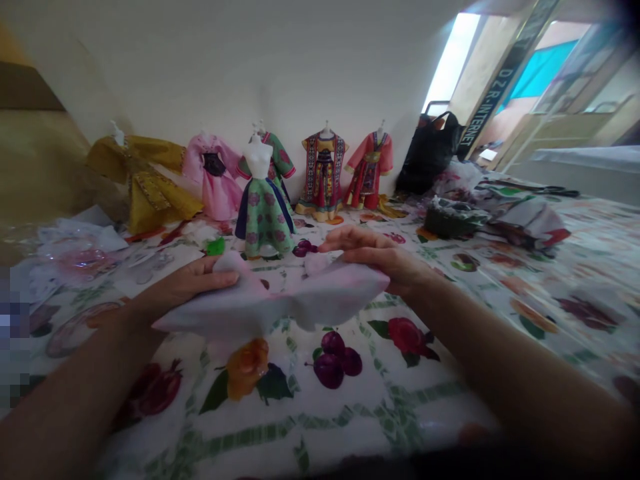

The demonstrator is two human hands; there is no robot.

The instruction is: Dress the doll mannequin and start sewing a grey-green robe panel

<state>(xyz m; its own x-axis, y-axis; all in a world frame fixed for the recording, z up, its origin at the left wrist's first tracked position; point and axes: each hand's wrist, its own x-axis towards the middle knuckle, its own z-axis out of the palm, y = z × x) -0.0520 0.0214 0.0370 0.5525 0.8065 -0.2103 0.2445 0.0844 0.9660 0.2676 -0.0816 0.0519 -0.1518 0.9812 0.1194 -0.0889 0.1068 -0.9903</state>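
Note:
A limp white cloth piece (280,310), faintly pinkish at its upper edge, is spread between my hands above the table. My left hand (200,280) grips its left part, the thumb lying on top and the other fingers mostly hidden. At the right end, my right hand (380,257) holds it from behind, fingers stretched toward the middle and partly covered by the cloth. Just beyond stands a small white dress form (260,160) wearing a green flowered skirt (267,217) with dark blue sides.
Several miniature dressed forms line the wall, among them a yellow gown (155,193), a pink dress (215,177) and a red robe (373,167). Plastic wrappings (75,247) lie left. At right are a black bag (433,153) and a dark green container (455,217) on the fruit-patterned tablecloth (340,413).

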